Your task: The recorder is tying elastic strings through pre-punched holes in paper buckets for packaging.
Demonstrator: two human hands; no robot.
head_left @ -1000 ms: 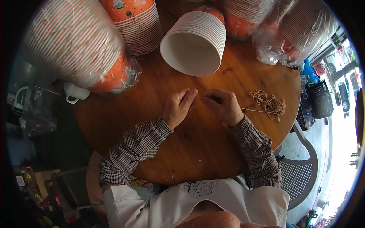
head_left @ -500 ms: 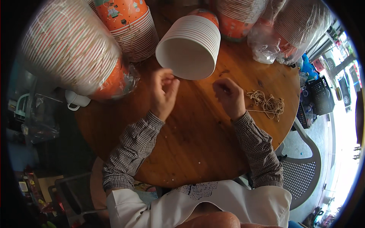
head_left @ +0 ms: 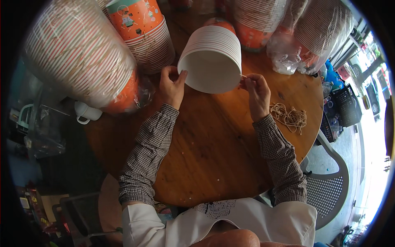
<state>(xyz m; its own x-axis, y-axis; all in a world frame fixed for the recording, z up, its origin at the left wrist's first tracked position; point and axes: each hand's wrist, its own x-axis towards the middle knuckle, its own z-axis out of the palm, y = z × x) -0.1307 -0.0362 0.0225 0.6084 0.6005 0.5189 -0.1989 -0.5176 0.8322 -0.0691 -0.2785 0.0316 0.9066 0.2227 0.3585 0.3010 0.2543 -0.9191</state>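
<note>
A nested stack of white-rimmed paper buckets lies on its side on the wooden table, its open mouth toward me. Orange printed paper shows at its far end. My left hand is closed at the left of the mouth, the thumb against the rim of the front bucket. At the right of that rim my right hand is pinched shut. A small pale bit shows at its fingertips, too small to name. Beside my right wrist lies a loose tangle of tan string.
Plastic-wrapped bucket stacks stand at the far left and far right. An orange bucket stack tied with string is beside the left one. A white mug sits near the table's left edge. A grey chair is at right.
Both hands have moved to the bucket rim, the left one up to its left side, the right one to its right side. The right fingers have come together in a pinch.
</note>
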